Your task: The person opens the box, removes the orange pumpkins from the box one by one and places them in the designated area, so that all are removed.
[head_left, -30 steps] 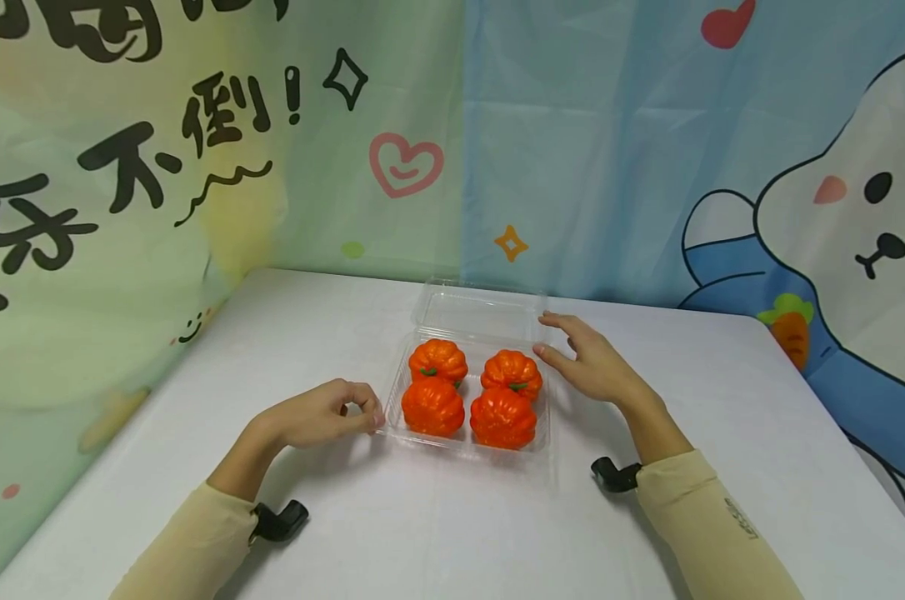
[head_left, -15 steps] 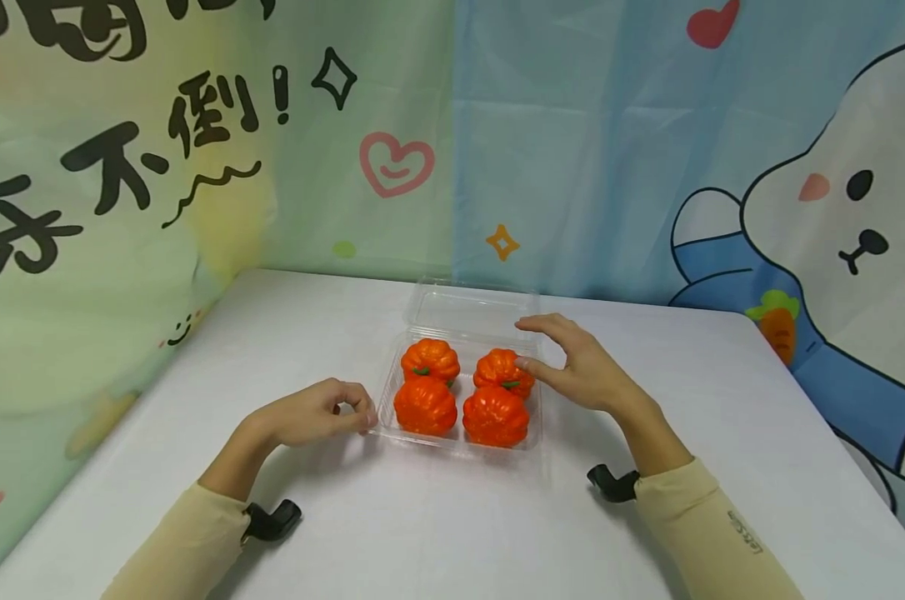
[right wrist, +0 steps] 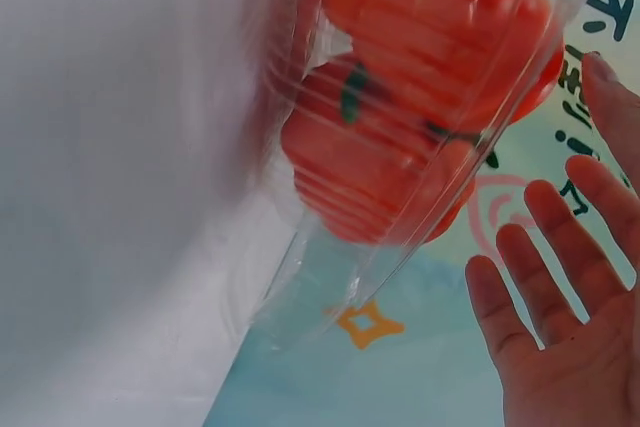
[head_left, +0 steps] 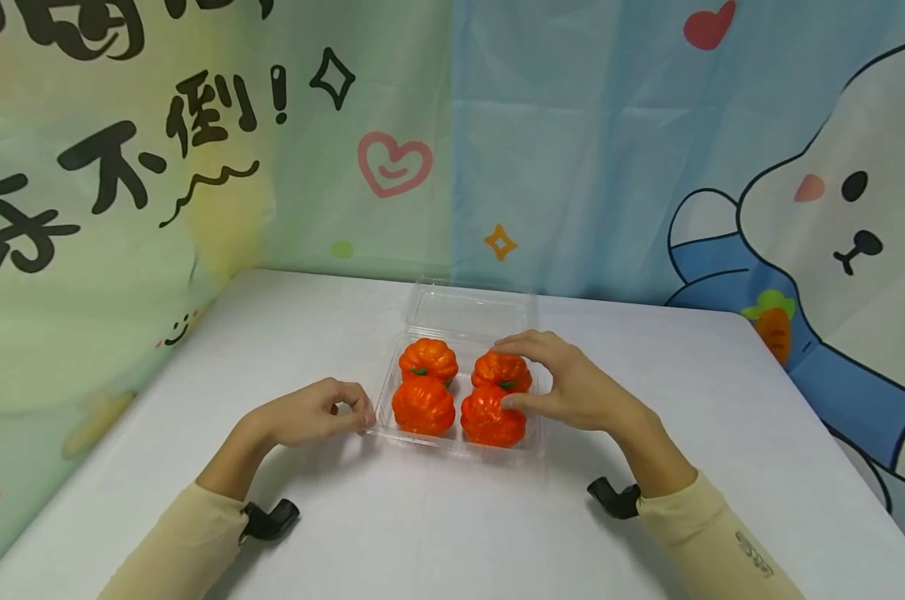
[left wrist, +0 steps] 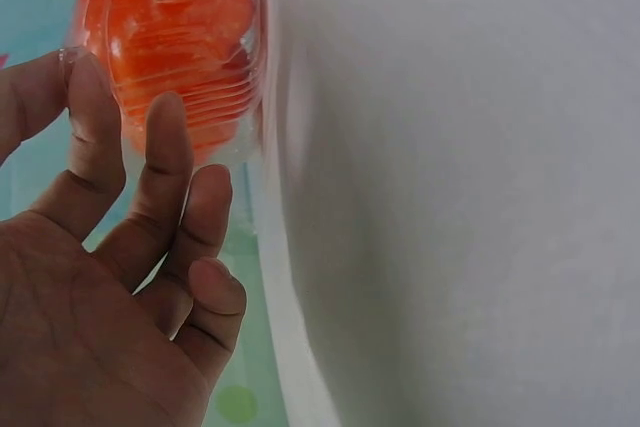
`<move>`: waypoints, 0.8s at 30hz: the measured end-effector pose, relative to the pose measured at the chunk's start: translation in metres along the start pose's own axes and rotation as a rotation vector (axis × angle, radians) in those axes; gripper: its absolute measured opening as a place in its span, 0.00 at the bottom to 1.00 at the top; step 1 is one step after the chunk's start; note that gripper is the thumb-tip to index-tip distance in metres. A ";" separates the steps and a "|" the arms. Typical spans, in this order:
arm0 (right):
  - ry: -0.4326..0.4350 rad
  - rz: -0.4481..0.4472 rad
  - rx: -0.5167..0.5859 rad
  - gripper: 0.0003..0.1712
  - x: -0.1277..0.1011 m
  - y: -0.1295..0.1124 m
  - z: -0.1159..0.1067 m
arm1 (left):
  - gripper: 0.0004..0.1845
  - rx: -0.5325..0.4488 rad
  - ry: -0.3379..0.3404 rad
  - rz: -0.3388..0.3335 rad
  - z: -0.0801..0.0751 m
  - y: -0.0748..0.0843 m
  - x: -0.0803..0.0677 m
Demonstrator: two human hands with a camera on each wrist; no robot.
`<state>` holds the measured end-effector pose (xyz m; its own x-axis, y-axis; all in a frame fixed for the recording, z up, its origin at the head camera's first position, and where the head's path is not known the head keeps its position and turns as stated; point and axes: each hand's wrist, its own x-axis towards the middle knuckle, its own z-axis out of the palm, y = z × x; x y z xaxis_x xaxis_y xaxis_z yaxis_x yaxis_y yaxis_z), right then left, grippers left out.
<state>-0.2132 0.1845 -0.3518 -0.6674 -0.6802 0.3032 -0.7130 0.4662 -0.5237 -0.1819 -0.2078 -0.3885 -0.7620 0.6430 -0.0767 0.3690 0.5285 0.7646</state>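
Surface: white tablecloth (head_left: pixel 392 525) fills the lower frame, matt and lightly creased; cartoon backdrop (head_left: pixel 197 150) hangs behind in the upper frame.
Container: clear plastic clamshell tray (head_left: pixel 383 402) at frame centre, thin, glossy, ribbed walls; its lid (head_left: pixel 471 310) lies open behind it, toward the backdrop.
Contents: four orange toy pumpkins in a two-by-two block, lobed, shiny, hard-looking, with green stems.
Target piece: front-right pumpkin (head_left: pixel 488 417), seated in the tray's near right cell, touching its neighbours.
Right hand: right hand (head_left: pixel 572 390) arches over the right pair; thumb touches the front-right pumpkin's side, fingers curve over the back-right pumpkin (head_left: pixel 497 371). Fingers half-curled, spread in the right wrist view; no closed grip visible yet, nothing lifted.
Left hand: left hand (head_left: pixel 313 414) rests on the cloth at the tray's left edge, fingers loosely curled; thumb and forefinger tips pinch the rim, confirmed in the left wrist view (left wrist: pixel 90 247).
Front-left pumpkin: front-left pumpkin (head_left: pixel 422 406) sits just inside that held corner.
Judgement, grip: the glossy ribbed shell likely slips, so fingertips should settle into the grooves between lobes, opposite the thumb.
Judgement, lift: straight up seems best; tight packing could drag a neighbour or the light tray.
Judgement, bracing: the left pinch should press the rim down, since the thin plastic flexes easily.
Wrists: black camera mounts (head_left: pixel 271 518) at both beige sleeves.
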 end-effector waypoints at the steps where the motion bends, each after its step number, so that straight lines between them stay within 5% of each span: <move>1: -0.012 -0.007 0.003 0.37 0.000 -0.002 0.001 | 0.10 0.001 0.000 -0.001 0.000 0.000 0.000; 24: -0.180 -0.017 -0.081 0.35 -0.007 -0.019 0.015 | 0.10 -0.002 -0.026 0.005 -0.002 -0.001 0.004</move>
<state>-0.1916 0.1717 -0.3557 -0.6111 -0.7752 0.1599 -0.7434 0.4928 -0.4522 -0.1861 -0.2066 -0.3882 -0.7461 0.6599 -0.0892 0.3720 0.5241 0.7662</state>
